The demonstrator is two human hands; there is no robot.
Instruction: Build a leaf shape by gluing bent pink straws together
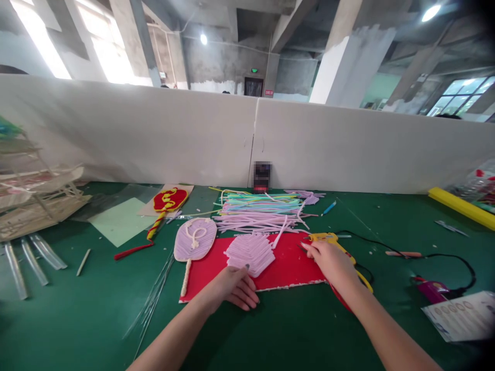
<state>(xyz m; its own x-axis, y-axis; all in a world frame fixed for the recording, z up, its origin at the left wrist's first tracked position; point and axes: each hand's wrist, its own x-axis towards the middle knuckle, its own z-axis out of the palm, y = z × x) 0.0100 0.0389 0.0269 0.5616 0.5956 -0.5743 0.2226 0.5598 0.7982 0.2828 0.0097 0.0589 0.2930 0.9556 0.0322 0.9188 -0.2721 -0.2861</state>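
two bare forearms (183, 330) rise from the bottom edge. at left of centre lie two fans, one red-and-yellow (170, 200), one lilac (203, 242). mid-frame, the left hand (235, 288), fingers loosely curved, has its thumb at the lower edge of one lilac panel (251, 251) on one red board (296, 273); i cannot tell whether it grips. right of centre, the right hand (333, 262) is closed around one red-handled tool (340, 299), near one yellow glue gun (328, 237). at lower right, one white card (462, 315) bears print too small to read.
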